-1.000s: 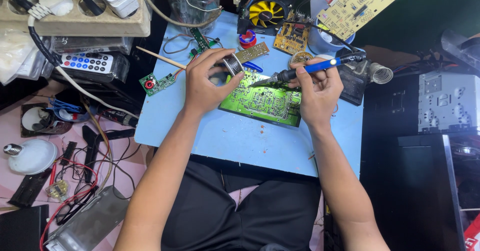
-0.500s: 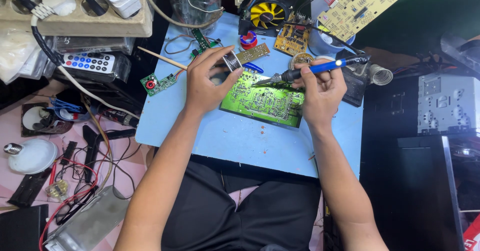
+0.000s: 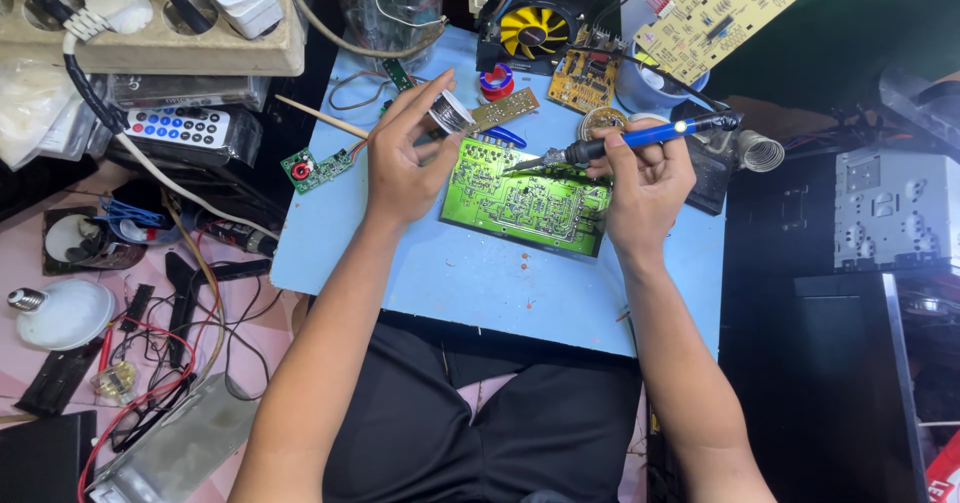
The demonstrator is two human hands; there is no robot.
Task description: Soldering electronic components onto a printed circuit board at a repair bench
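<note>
Seen from the head camera, a green circuit board (image 3: 527, 198) lies flat at frame centre on the blue counter (image 3: 440, 273), its silver traces facing up. The left hand (image 3: 408, 158) pinches a solder spool (image 3: 449, 115) at the board's upper left corner. The right hand (image 3: 648, 185) grips a blue soldering iron (image 3: 640, 138), tip on the board. Bare counter lies below; parts crowd the top edge.
</note>
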